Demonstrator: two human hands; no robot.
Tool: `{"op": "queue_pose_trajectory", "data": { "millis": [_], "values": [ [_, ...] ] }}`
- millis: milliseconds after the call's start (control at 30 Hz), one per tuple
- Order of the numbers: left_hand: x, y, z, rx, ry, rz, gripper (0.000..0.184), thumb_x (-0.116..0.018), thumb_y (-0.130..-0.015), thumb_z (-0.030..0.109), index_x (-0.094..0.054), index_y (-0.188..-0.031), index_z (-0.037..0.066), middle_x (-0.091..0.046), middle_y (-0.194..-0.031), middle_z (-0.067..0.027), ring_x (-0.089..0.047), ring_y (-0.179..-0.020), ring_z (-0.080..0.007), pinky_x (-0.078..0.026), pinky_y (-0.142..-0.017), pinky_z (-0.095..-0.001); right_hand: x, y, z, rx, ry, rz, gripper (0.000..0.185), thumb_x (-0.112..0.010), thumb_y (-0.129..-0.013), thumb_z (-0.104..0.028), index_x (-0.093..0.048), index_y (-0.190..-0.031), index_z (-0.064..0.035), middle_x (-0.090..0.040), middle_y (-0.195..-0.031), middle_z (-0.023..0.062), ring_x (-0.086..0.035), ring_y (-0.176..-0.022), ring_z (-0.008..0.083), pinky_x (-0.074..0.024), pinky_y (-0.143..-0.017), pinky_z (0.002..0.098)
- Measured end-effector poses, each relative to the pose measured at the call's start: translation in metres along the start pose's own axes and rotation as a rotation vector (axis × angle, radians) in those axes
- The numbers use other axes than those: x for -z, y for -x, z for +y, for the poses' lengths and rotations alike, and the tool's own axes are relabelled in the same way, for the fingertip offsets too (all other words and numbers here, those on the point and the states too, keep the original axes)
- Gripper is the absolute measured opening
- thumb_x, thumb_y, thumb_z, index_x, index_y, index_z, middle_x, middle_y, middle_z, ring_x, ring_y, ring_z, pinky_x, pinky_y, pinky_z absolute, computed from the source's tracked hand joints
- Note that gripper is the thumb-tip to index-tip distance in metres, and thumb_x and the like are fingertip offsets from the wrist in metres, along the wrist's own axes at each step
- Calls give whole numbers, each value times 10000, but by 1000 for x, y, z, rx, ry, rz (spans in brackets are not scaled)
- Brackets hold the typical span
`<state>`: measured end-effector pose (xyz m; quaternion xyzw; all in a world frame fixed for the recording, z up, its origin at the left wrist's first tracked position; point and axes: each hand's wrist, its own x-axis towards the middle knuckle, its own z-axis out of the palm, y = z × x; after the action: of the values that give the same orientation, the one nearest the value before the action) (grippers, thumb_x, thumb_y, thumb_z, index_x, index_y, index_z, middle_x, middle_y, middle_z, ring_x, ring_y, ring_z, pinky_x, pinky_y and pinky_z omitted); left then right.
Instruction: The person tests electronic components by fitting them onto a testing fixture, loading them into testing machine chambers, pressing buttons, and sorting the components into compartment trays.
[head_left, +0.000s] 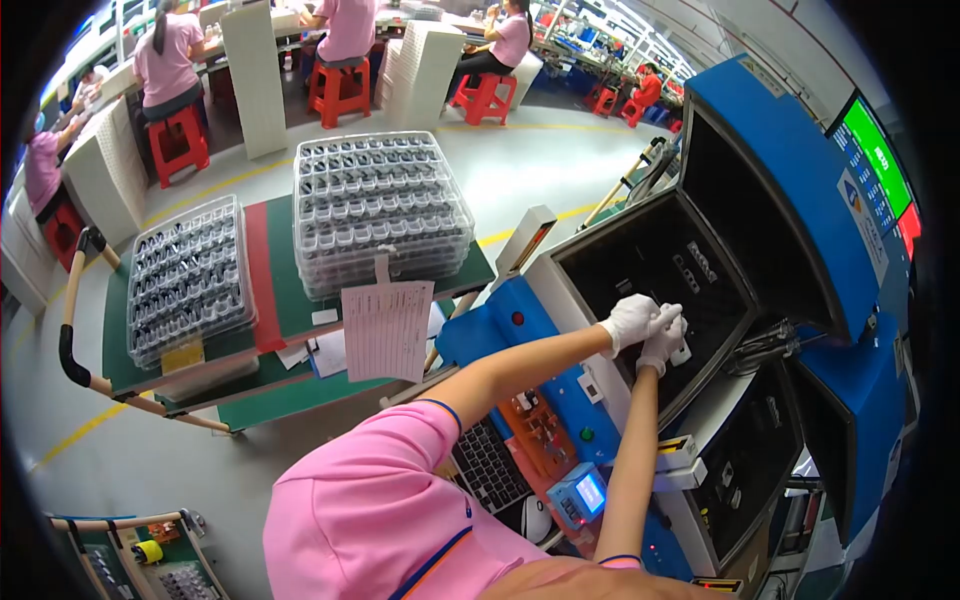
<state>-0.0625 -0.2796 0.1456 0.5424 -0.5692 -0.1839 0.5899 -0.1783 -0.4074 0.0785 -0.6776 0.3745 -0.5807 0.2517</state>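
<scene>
My left hand (633, 322), in a white glove, is over the black bed (612, 262) of a blue-hooded machine, fingers closed and pointing toward the other hand. Touching it is my right hand (661, 346), also gloved in white, its fingers pinched together. Whatever small thing sits between the fingertips is too small and covered to make out. A small pale piece (682, 354) shows beside the right hand. Farther up the bed lie a few small metallic parts (702, 262).
The blue hood (790, 170) stands raised over the bed. A second black bed (750, 460) lies lower right. Nearer me are a keyboard (488, 465), a mouse (536, 520) and a lit blue box (578, 494). Stacked clear trays (385, 265) stand on a green cart (275, 225).
</scene>
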Motion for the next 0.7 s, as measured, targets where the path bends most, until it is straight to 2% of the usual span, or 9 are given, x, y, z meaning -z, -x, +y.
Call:
{"op": "queue_pose_trajectory", "data": {
  "millis": [67,167,267,367,400,500,533,633,700],
  "values": [
    [-16,-9,-12,-16,-96,10,618,-493,-963,475,-665,-623,-11,-586,-553,-191,-595,-559,-370,-506,-585,-410,0,-3,4,-158,-107,7,247,-641,-929,-247,-694,-1021,-24,-608,-969,128,-606,-957,244,-481,-868,330],
    [-35,-30,-33,-51,-231,47,590,-486,-961,453,-674,-620,9,-591,-562,-180,-607,-595,-369,-506,-607,-429,10,-2,-11,-50,400,128,238,-666,-904,-272,-713,-969,-48,-619,-990,136,-618,-938,262,-477,-868,379],
    [-40,-40,-46,-104,-408,102,520,-498,-956,404,-696,-649,35,-630,-613,-147,-645,-679,-347,-510,-660,-440,18,1,-17,-35,520,146,216,-677,-885,-256,-714,-993,-72,-626,-1011,129,-615,-928,271,-470,-871,402],
    [-26,-39,-33,-121,-453,-114,313,-523,-922,325,-756,-923,116,-710,-973,-110,-629,-1083,-320,-482,-877,-486,19,4,-3,-15,608,160,198,-683,-867,-228,-714,-1011,-95,-630,-1026,124,-603,-935,282,-462,-874,412],
    [-29,-37,-37,-113,-455,-118,313,-523,-922,325,-756,-923,116,-710,-973,-110,-629,-1083,-320,-482,-877,-486,20,1,5,2,634,172,190,-684,-859,-208,-714,-1017,-106,-631,-1032,123,-594,-947,289,-458,-877,411],
    [-49,-35,-51,-199,-492,-161,361,-540,-894,264,-663,-1212,144,-567,-1350,-109,-397,-1374,-350,-351,-1042,-579,22,0,13,-12,697,174,188,-686,-846,-187,-718,-1022,-129,-642,-1050,112,-584,-982,296,-446,-905,404],
    [-52,-35,-53,-191,-493,-161,361,-540,-894,264,-663,-1212,144,-567,-1350,-109,-397,-1374,-350,-351,-1042,-579,22,-1,14,-39,733,171,188,-687,-841,-186,-722,-1020,-142,-653,-1063,103,-583,-1005,297,-437,-930,398],
    [-56,-37,-59,-196,-662,-541,452,-542,-880,227,-580,-1325,161,-442,-1480,-116,-297,-1438,-373,-270,-1079,-662,22,-1,20,-71,754,162,194,-690,-833,-182,-727,-1022,-154,-664,-1081,97,-572,-1050,299,-424,-964,393],
    [-59,-38,-62,-193,-655,-532,447,-541,-880,224,-586,-1321,162,-444,-1481,-116,-293,-1444,-364,-262,-1086,-662,25,-2,26,-82,729,165,204,-695,-828,-176,-727,-1028,-154,-667,-1089,103,-552,-1093,303,-415,-982,395]
  ]
}}
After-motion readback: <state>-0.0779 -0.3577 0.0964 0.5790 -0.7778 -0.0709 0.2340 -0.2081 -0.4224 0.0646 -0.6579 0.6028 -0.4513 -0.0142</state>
